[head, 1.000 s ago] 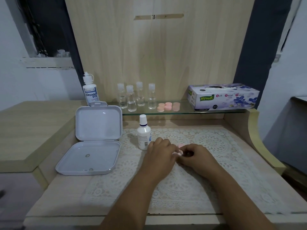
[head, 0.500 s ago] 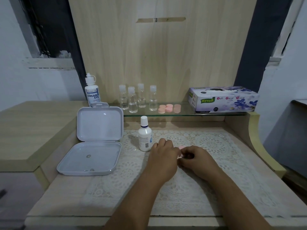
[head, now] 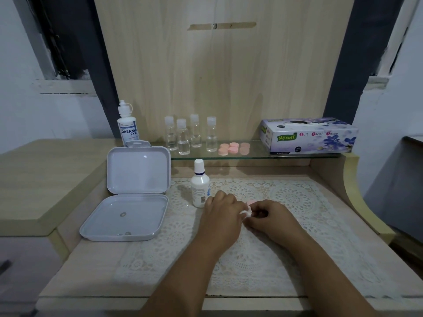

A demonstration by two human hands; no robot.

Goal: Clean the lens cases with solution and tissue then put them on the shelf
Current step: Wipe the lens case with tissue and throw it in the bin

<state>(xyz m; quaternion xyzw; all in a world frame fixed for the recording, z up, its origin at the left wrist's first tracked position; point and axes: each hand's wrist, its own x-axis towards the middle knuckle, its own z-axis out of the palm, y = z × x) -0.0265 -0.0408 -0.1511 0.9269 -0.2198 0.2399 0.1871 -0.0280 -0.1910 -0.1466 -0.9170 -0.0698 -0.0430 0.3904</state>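
Note:
Over the lace mat [head: 297, 202] my two hands meet. My left hand [head: 220, 216] has its fingers curled in, apparently gripping a pink lens case [head: 251, 203], of which only a sliver shows between the hands. My right hand [head: 272, 218] pinches a small wad of white tissue [head: 246, 212] against it. A white solution bottle [head: 200, 188] stands upright just left of my left hand. On the glass shelf [head: 286, 156] behind lie several pink lens cases [head: 233, 148] in a cluster.
An open white hinged box [head: 128, 216] lies at the left, with small bits in its tray. The shelf also carries a Dream Eye bottle [head: 127, 129], several small clear bottles [head: 190, 138] and a tissue box [head: 309, 136] at the right.
Both hands have stayed together at the same spot. The fingers have shifted slightly around the tissue and the case.

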